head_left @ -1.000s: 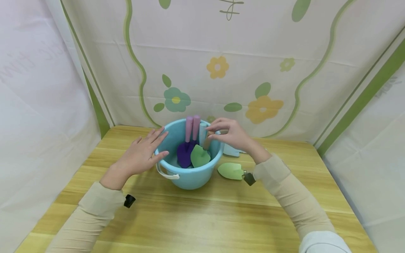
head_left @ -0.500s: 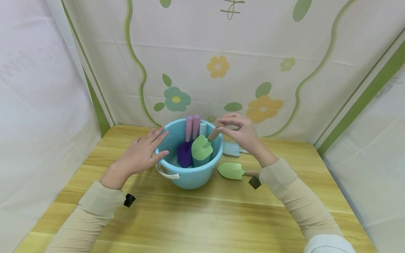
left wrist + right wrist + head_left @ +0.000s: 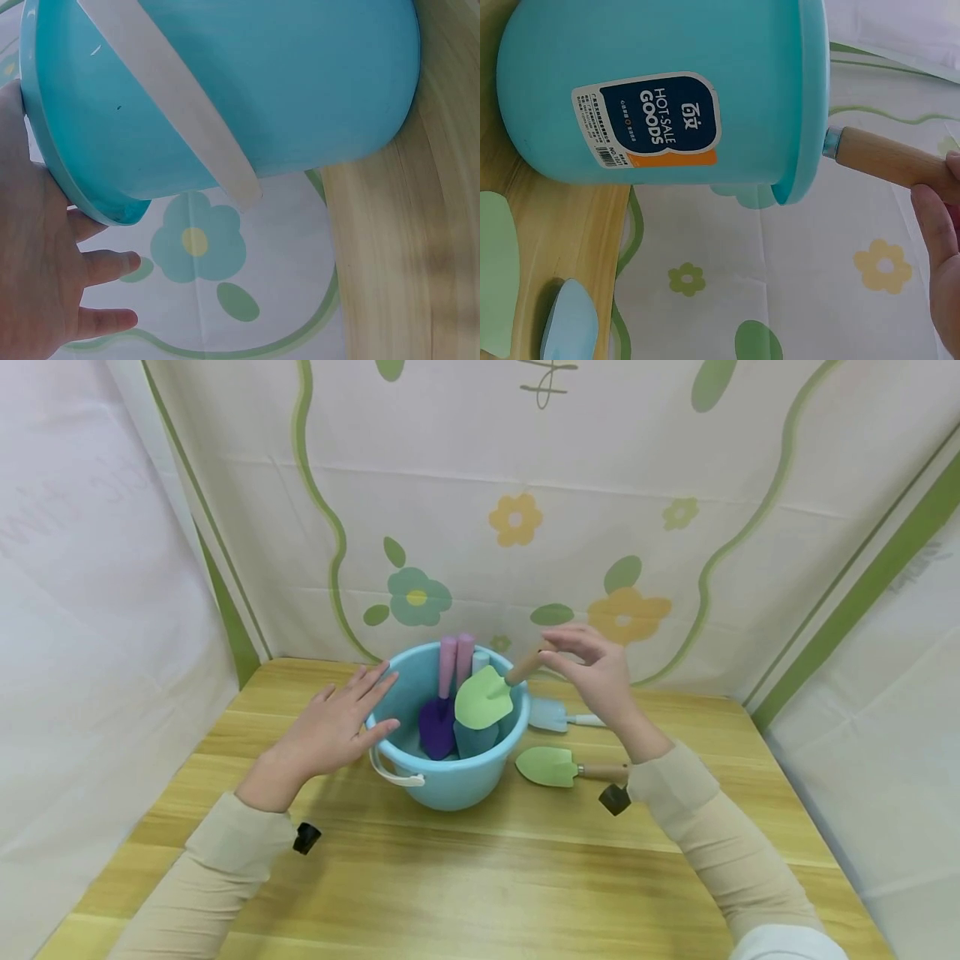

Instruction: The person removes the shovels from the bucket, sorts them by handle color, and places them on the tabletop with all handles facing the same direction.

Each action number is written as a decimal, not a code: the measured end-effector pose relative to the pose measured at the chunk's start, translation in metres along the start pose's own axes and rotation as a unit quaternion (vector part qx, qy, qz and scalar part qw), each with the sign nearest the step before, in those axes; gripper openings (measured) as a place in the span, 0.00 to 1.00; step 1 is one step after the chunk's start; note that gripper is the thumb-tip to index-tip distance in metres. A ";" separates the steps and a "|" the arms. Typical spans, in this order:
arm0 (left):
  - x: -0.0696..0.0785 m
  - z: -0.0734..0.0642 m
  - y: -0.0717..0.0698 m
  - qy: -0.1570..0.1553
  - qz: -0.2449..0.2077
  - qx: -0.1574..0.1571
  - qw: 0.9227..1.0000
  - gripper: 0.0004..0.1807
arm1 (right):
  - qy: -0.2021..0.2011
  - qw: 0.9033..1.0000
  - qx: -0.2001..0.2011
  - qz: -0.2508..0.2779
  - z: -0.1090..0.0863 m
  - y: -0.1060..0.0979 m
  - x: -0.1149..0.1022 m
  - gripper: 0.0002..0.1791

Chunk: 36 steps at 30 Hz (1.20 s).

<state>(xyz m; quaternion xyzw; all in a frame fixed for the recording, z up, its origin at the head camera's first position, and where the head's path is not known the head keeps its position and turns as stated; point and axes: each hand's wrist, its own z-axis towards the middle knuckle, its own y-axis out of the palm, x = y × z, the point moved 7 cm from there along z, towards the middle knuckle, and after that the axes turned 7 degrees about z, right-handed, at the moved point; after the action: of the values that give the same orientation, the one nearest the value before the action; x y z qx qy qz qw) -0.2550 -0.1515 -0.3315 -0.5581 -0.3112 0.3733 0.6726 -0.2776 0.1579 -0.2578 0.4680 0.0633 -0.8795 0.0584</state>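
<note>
Trowel (image 3: 486, 698), green-bladed, is held at the top of the bucket (image 3: 450, 787), its wooden handle (image 3: 527, 667) pinched by the right hand (image 3: 596, 675); the left hand (image 3: 332, 728) is placed at the bucket's rim (image 3: 446, 766), fingers (image 3: 378, 692) spread.

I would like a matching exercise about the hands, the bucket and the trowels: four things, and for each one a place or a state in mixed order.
1. Left hand
2. Right hand
3. Pink trowel handles
4. Bail handle

A. Leaning inside the bucket
B. Pinching a green trowel
C. White, outside the bucket
D. Fingers spread, at the rim

Pairs: 1-D, 2-B, 3-A, 4-C
</note>
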 end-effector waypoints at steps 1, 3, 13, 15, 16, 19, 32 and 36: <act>0.000 0.000 0.000 0.000 0.000 0.000 1.000 0.40 | 0.003 1.000 0.003 0.008 0.000 -0.003 0.002 0.16; 0.000 0.000 0.000 0.001 -0.001 0.000 1.000 0.40 | 0.007 1.000 0.010 0.021 -0.001 -0.008 0.007 0.16; 0.001 -0.001 -0.002 0.002 0.002 0.002 1.000 0.39 | 0.000 0.996 0.041 0.078 -0.010 -0.033 0.011 0.16; 0.001 -0.001 -0.002 0.003 0.003 0.002 1.000 0.40 | 0.003 0.994 0.048 0.099 -0.010 -0.037 0.010 0.17; 0.001 -0.001 -0.002 0.003 0.002 0.003 1.000 0.40 | 0.004 0.993 0.051 0.108 -0.010 -0.039 0.009 0.17; 0.001 -0.001 -0.001 0.003 0.002 0.003 1.000 0.39 | -0.004 0.989 0.063 0.131 -0.010 -0.045 0.004 0.16; 0.001 -0.001 0.000 0.001 -0.005 0.001 1.000 0.39 | -0.035 0.970 0.106 0.215 -0.010 -0.075 -0.010 0.12; 0.000 -0.001 0.000 0.000 -0.004 -0.001 1.000 0.39 | -0.039 0.961 0.123 0.244 -0.011 -0.084 -0.011 0.12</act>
<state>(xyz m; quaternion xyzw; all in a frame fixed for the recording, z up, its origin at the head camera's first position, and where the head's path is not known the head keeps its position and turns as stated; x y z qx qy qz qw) -0.2542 -0.1516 -0.3319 -0.5576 -0.3138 0.3707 0.6732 -0.2759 0.2426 -0.2496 0.4385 -0.1637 -0.8570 0.2156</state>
